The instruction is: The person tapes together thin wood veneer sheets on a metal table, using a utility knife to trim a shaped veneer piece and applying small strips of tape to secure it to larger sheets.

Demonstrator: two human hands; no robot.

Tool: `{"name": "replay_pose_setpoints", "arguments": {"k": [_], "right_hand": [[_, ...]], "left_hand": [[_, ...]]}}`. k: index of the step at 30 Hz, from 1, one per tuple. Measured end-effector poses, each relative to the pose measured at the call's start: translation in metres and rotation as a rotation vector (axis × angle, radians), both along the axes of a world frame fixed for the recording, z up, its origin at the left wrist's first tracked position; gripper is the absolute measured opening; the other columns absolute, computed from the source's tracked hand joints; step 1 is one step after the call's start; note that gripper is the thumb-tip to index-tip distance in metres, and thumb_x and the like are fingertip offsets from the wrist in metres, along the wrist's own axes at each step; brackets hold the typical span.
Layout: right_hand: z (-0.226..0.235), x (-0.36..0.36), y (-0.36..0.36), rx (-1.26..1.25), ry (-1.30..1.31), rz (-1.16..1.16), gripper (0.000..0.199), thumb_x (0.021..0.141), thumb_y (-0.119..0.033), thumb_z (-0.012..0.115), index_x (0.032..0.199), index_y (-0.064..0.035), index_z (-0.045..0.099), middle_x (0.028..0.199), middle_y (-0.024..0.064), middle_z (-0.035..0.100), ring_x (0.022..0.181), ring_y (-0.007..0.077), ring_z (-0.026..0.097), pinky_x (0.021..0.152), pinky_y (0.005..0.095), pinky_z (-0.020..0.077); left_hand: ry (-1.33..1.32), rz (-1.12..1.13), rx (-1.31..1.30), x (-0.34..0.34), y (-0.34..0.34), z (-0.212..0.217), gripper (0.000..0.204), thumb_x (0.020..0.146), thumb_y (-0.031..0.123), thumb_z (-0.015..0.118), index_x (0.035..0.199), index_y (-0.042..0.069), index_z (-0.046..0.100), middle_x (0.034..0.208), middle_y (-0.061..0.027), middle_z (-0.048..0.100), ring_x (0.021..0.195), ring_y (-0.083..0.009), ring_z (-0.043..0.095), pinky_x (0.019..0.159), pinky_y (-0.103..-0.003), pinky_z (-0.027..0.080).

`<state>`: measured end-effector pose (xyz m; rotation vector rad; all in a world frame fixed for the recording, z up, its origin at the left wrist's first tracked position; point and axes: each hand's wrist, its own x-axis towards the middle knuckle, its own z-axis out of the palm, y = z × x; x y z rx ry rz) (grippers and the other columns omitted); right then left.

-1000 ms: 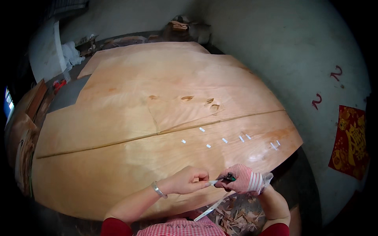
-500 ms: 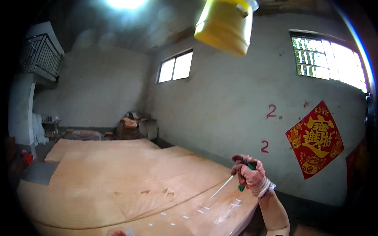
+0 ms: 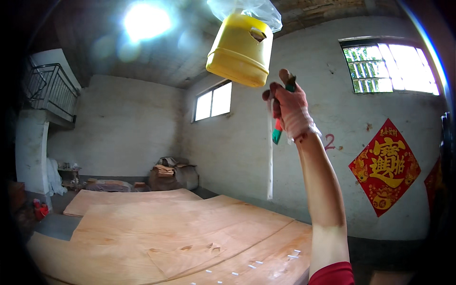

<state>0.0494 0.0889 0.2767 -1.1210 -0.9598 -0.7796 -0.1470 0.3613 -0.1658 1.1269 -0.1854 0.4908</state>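
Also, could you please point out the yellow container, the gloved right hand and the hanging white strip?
Yellow container (image 3: 239, 52), head view: its side wall.
Gloved right hand (image 3: 290, 105), head view: middle of the glove.
White strip (image 3: 270, 164), head view: its lower length.

One long, narrow white strip (image 3: 270, 164), one green-and-red-handled tool (image 3: 277, 134), one yellow plastic container (image 3: 239, 54), eight short white strips (image 3: 235, 273), two rectangular windows (image 3: 212, 102), one bright white ceiling light (image 3: 147, 22).

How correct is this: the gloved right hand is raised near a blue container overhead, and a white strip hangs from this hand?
Only the colour is wrong: the head view shows a yellow container, not blue. The gloved right hand is raised near it, and a white strip hangs down.
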Motion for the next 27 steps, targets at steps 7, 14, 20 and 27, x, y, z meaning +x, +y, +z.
{"name": "replay_pose_setpoints", "arguments": {"k": [7,14,20,27], "right_hand": [[0.012,0.004,0.039,0.038,0.243,-0.029,0.024,0.083,-0.026,0.059,0.081,-0.0021,0.053,0.06,0.0075,0.059,0.037,0.0086,0.041,0.032,0.0234,0.0315],[-0.141,0.085,0.028,-0.025,0.629,0.071,0.026,0.085,-0.031,0.056,0.085,-0.005,0.061,0.062,0.0054,0.057,0.032,0.0099,0.034,0.029,0.0254,0.0259],[-0.257,0.074,0.055,-0.144,0.757,0.582,0.024,0.084,-0.008,0.058,0.106,-0.002,0.053,0.076,0.0144,0.062,0.038,0.0052,0.038,0.033,0.0192,0.03],[-0.211,0.08,0.026,-0.19,0.547,0.218,0.019,0.084,-0.005,0.056,0.102,-0.0044,0.056,0.076,0.0136,0.063,0.038,0.0061,0.044,0.033,0.0192,0.0347]], "left_hand": [[0.013,0.019,-0.013,-0.02,0.008,-0.015,0.013,0.081,0.006,0.048,0.084,-0.002,0.058,0.081,-0.0147,0.061,0.081,-0.0233,0.06,0.082,-0.037,0.046],[0.062,0.015,-0.05,-0.003,0.02,-0.03,0.02,0.083,0.006,0.05,0.097,-0.003,0.059,0.089,-0.0101,0.062,0.089,-0.0197,0.058,0.087,-0.034,0.044],[0.145,-0.135,0.123,0.022,0.011,-0.027,0.021,0.084,0.007,0.051,0.101,-0.002,0.059,0.096,-0.0089,0.063,0.092,-0.018,0.058,0.088,-0.033,0.043],[0.136,-0.121,0.043,0.031,0.012,-0.042,0.023,0.083,0.005,0.051,0.104,-0.003,0.056,0.095,-0.01,0.062,0.091,-0.0201,0.059,0.086,-0.034,0.045]]}}
